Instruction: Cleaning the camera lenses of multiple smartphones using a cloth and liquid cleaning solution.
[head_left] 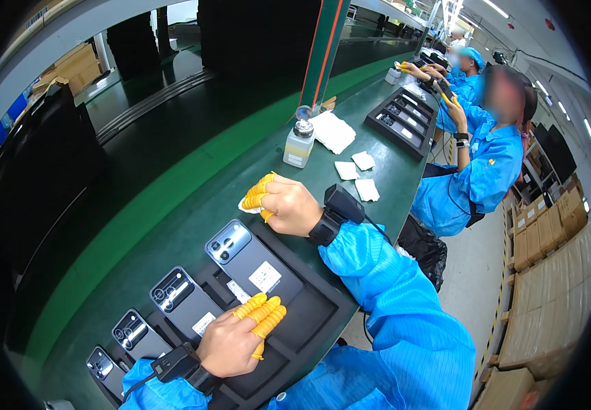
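The right hand [288, 205], its fingers in ribbed yellow cots, has its grip closed on a folded white wipe [249, 207], raised just past the camera end of the nearest grey phone [241, 256]. That phone lies back-up in a black tray [319, 318] on the green worktop [387, 174], with three more phones [185, 301] in a row to its left. The left hand [234, 342] reaches over the tray by the phone's lower edge, its grip open with fingers outstretched; whether the fingertips touch the phone is hard to tell from this angle. Beyond the right hand stand a bottle [298, 148], stacked white wipes [335, 132] and three small white pads [367, 190].
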A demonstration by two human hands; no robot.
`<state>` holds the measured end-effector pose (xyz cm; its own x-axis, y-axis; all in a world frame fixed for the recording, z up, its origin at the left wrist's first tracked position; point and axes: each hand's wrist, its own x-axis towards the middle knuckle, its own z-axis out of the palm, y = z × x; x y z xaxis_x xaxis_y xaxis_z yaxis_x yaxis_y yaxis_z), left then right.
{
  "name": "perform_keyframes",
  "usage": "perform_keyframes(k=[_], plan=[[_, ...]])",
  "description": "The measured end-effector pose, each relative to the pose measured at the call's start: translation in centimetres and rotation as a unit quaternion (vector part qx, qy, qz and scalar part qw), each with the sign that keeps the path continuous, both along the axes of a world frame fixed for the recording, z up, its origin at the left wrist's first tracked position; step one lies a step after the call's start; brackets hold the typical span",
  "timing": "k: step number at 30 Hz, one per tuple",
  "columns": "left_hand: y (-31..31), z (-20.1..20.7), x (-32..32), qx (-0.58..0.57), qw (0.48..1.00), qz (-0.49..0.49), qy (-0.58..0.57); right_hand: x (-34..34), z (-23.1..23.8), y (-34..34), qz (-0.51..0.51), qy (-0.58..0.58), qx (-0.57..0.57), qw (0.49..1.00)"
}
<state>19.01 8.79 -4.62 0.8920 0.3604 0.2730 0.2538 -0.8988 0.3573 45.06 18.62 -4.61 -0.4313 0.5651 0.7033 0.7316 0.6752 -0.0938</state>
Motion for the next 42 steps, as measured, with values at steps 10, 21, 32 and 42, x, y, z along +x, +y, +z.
perform_keyframes(k=[10,21,32,42], plan=[[0.1,0.7,0.1,-0.004,1.000,0.003,0.001,0.0,0.8,-0.2,0.004,0.010,-0.017,1.000],[0.2,0.8,-0.2,-0.011,1.000,0.002,0.018,-0.3,1.1,-0.1,0.005,0.006,-0.022,1.000],[0.2,1.2,0.2,-0.010,1.000,-0.003,0.009,0.0,1.4,-0.4,0.006,0.012,-0.018,1.000],[0.2,0.6,0.1,-0.028,0.999,0.006,0.017,-0.1,1.4,-0.2,0.009,0.013,-0.004,1.000]])
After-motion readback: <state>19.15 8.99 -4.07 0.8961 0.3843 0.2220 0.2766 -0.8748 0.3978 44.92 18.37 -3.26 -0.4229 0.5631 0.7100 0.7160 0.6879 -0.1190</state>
